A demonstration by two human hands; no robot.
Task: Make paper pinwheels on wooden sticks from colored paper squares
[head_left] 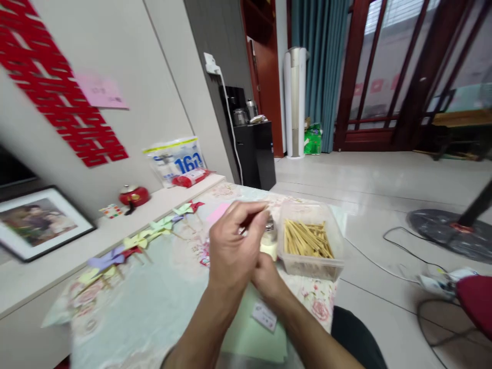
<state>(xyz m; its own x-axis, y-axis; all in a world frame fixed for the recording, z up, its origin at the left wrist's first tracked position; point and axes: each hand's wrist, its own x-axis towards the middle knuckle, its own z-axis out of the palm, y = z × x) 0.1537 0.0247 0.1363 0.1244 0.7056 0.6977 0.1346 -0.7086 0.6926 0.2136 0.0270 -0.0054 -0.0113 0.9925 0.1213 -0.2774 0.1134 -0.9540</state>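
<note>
My left hand (234, 243) is raised over the table, thumb and fingertips pinched together; whatever lies between them is too small to make out. Close behind and below it is my right hand (268, 277), its fingers curled and largely hidden by the left. Just beyond both hands stands a small jar (269, 248) with pale contents and a shiny metallic top, partly covered. Whether the right hand touches it I cannot tell. Under my wrists lie sheets of light green paper (249, 341), with a small white printed card (264, 316) on top.
To the right, a clear plastic box (313, 269) holds many thin wooden sticks (307, 238). Several paper pinwheels (134, 241) line the table's left side. Pink paper (218, 211) lies behind my hands. A ledge (46, 287) carries a framed photo (42, 220) and a red pot (134, 196).
</note>
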